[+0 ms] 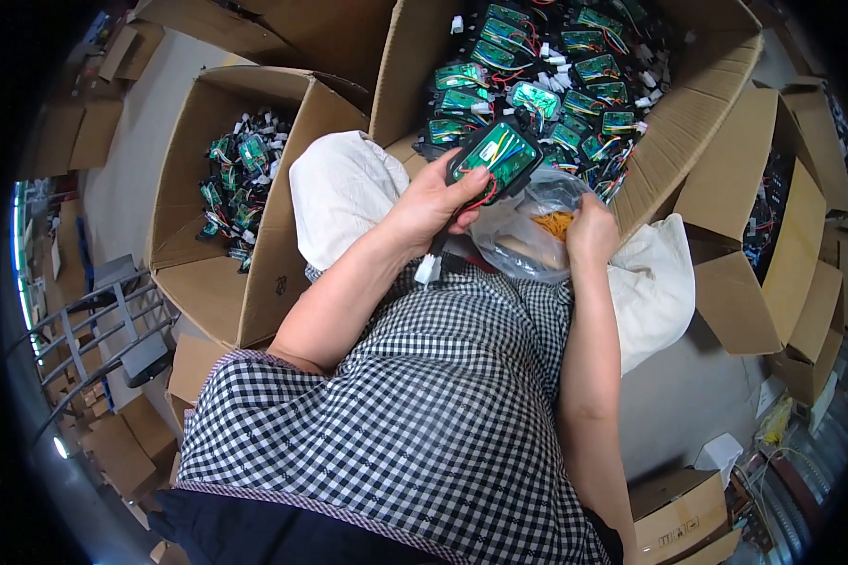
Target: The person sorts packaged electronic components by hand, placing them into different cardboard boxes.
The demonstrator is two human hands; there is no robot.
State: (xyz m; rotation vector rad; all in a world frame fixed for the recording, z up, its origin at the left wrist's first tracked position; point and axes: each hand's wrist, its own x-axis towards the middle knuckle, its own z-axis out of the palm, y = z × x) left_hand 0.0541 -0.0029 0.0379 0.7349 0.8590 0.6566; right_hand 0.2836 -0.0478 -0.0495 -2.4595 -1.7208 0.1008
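My left hand (426, 205) grips a green circuit board in a black housing (512, 158), thumb on its face, where yellow, blue and red wires show. Below that hand dangles a white plug connector (428, 270) on a dark cable. My right hand (593, 233) is closed on the rim of a clear plastic bag (516, 256) over my lap. Inside the bag lies a cluster of small orange-yellow pieces (554, 224), too small to make out. The board is just above the bag's mouth, near the large carton (697, 118) full of similar wired boards (567, 137).
Left of my knee stands a carton (278, 217) with more boards (252, 151) in it. An open carton (721, 202) with dark parts is at the right. Another box (678, 518) sits at the lower right. A metal rack (113, 320) is at far left.
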